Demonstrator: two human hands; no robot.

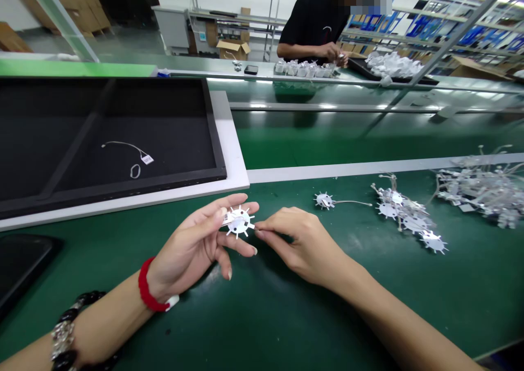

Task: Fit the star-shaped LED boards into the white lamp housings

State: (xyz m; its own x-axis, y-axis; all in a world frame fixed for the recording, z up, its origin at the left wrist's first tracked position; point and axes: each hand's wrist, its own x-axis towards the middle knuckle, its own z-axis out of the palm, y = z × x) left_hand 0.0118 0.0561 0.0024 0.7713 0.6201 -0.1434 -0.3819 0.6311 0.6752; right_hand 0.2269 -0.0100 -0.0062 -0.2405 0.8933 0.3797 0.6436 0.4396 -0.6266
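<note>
Near the middle of the view, my left hand [204, 240] holds a white disc with short spokes [239, 222] between thumb and fingers, its other fingers spread. A small white part lies under the thumb on the disc. My right hand [301, 240] is pinched at the disc's right edge, touching one spoke; anything tiny between those fingertips is hidden. To the right on the green table [311, 316] lies a similar spoked disc [325, 200] with a thin cable. Beyond it is a small pile of such discs [409, 215].
A larger heap of cabled parts [483, 191] sits at the far right. At left stand a black tray [172, 120] holding a cable and a loop, and a dark object [24, 267]. Across the table, a person in black [311, 16] handles small parts beside white pieces.
</note>
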